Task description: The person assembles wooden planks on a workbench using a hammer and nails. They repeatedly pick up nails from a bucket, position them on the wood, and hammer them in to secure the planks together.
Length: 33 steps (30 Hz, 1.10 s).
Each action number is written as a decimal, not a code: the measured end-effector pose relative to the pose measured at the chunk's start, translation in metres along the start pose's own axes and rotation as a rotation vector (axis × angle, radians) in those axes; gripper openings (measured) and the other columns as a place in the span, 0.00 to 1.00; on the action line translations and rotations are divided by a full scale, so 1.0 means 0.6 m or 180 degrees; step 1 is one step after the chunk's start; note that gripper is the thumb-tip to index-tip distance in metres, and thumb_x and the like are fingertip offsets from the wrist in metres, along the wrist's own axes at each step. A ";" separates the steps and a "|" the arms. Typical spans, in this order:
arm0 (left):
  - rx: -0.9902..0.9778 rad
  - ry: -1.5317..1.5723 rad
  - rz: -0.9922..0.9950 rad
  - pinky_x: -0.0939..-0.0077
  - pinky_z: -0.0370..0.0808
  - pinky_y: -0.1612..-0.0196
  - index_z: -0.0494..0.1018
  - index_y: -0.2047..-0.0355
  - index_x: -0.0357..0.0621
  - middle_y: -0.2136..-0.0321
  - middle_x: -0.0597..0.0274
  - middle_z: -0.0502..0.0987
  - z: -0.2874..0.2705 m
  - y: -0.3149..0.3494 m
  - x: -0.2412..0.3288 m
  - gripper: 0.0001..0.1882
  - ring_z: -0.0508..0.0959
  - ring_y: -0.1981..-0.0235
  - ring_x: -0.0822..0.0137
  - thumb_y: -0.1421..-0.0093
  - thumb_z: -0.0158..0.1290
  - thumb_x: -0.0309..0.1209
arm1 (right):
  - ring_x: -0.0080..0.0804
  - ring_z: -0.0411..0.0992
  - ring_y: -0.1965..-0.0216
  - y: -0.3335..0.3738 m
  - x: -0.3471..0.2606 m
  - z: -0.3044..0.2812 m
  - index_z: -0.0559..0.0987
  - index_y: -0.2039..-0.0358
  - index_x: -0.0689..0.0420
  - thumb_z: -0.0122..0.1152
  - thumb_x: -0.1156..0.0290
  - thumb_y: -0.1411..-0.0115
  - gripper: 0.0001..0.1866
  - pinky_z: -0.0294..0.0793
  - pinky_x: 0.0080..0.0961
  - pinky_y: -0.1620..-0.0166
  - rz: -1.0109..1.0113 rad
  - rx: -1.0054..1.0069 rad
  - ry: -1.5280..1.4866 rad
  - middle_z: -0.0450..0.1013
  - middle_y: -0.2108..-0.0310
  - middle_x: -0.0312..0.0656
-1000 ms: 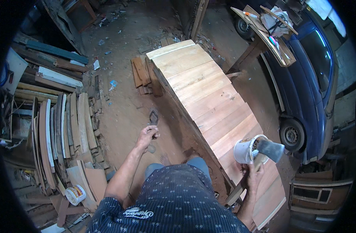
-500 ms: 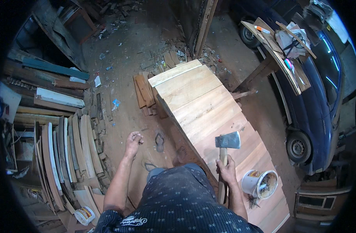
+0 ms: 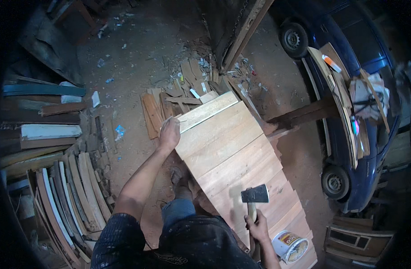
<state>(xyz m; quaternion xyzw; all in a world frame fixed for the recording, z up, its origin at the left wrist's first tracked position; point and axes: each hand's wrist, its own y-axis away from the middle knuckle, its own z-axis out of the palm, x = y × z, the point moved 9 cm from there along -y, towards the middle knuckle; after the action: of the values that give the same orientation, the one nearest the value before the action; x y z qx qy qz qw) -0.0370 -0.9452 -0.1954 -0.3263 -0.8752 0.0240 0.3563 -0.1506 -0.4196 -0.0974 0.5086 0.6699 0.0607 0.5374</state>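
My right hand (image 3: 258,227) is closed around the wooden handle of a hatchet (image 3: 255,194), just below its dark metal head. The hatchet hovers over a long surface of pale wooden boards (image 3: 232,157) laid side by side. At the far end of that surface, my left hand (image 3: 170,134) is closed on the left end of the last board (image 3: 210,111), its fingers partly hidden. A white bucket (image 3: 289,245) lies tipped on the boards beside my right forearm; its contents are hard to make out.
Stacked planks (image 3: 75,193) line the left side, and loose offcuts (image 3: 154,110) lie beyond the boards. At right a blue car (image 3: 371,179) stands behind a raised ledge of wood (image 3: 335,94) holding tools. A thick beam (image 3: 304,112) juts out near the boards' right side.
My left hand has reached forward from beside my body to the far board's end. I have stepped forward along the boards, the hatchet still in my right hand.
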 end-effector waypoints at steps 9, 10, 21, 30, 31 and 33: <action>-0.1941 0.0060 -0.1012 0.41 0.76 0.53 0.63 0.49 0.41 0.57 0.33 0.79 0.240 -0.158 -0.053 0.13 0.80 0.56 0.35 0.26 0.37 0.36 | 0.22 0.72 0.79 -0.061 -0.115 0.070 0.72 0.53 0.65 0.65 0.70 0.34 0.16 0.73 0.24 0.75 0.0932 0.0199 -0.0620 0.73 0.75 0.37; -0.1856 0.0052 -0.0885 0.40 0.76 0.53 0.63 0.49 0.42 0.57 0.33 0.79 0.245 -0.161 -0.060 0.13 0.80 0.56 0.35 0.26 0.37 0.36 | 0.23 0.73 0.78 -0.069 -0.124 0.077 0.73 0.51 0.66 0.66 0.68 0.34 0.18 0.74 0.24 0.74 0.0955 0.0186 -0.0644 0.74 0.75 0.38; -0.1584 0.0256 -0.0912 0.41 0.76 0.53 0.64 0.49 0.44 0.56 0.35 0.78 0.259 -0.189 -0.089 0.12 0.80 0.57 0.34 0.26 0.39 0.36 | 0.23 0.73 0.76 -0.147 -0.188 0.122 0.73 0.46 0.65 0.67 0.63 0.34 0.23 0.75 0.25 0.72 0.0977 0.0027 -0.0457 0.75 0.74 0.39; -0.1265 0.0415 -0.0286 0.43 0.76 0.56 0.67 0.53 0.45 0.59 0.42 0.78 0.231 -0.208 -0.076 0.10 0.79 0.60 0.38 0.26 0.41 0.37 | 0.22 0.72 0.76 -0.148 -0.206 0.132 0.73 0.49 0.64 0.67 0.63 0.33 0.21 0.74 0.24 0.72 0.1099 -0.0091 -0.0448 0.73 0.72 0.36; -0.1307 0.0347 -0.0336 0.44 0.76 0.56 0.67 0.53 0.45 0.60 0.43 0.78 0.233 -0.202 -0.076 0.10 0.79 0.59 0.39 0.26 0.42 0.37 | 0.22 0.72 0.76 -0.146 -0.199 0.134 0.73 0.49 0.64 0.67 0.63 0.33 0.21 0.74 0.24 0.72 0.1117 -0.0080 -0.0472 0.73 0.73 0.36; -0.1390 0.0203 -0.0437 0.45 0.76 0.55 0.68 0.54 0.45 0.60 0.44 0.78 0.238 -0.189 -0.076 0.10 0.79 0.59 0.40 0.26 0.43 0.37 | 0.23 0.72 0.76 -0.144 -0.191 0.136 0.73 0.49 0.64 0.67 0.63 0.33 0.21 0.73 0.24 0.72 0.1130 -0.0090 -0.0470 0.73 0.72 0.36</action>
<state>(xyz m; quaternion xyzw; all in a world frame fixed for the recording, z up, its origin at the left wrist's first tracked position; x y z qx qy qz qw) -0.1665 -1.0340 -0.2985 -0.3359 -0.8681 -0.2006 0.3055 -0.1512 -0.5843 -0.1100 0.6142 0.5275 0.1265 0.5732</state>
